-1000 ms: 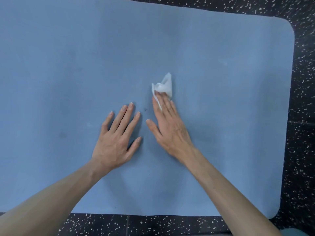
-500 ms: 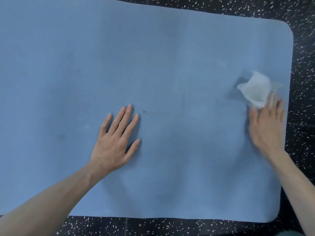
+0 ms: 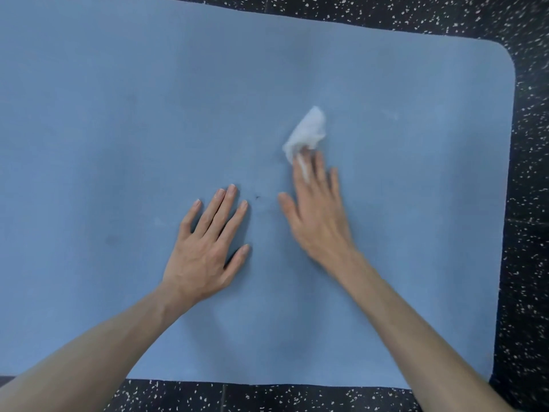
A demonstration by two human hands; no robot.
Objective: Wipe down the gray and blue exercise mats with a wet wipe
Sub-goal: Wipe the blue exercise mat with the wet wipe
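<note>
Wet wipe (image 3: 307, 133): crumpled, mid-mat on blue mat (image 3: 118, 114), under our right hand (image 3: 316, 215) fingertips, pressed flat, no curled grip. We judge it light, limp, damp, prone to bunching; best pinned broadly. Left hand (image 3: 208, 245) flat, released, braces mat. Speckled floor (image 3: 531, 203) around. Gray mat unseen.

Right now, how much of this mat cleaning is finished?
Hard to tell what's done: no wet streaks show. In hand: the right hand presses the wet wipe onto the blue mat; the left hand rests flat. Left: a dark speck; no gray mat is visible.
</note>
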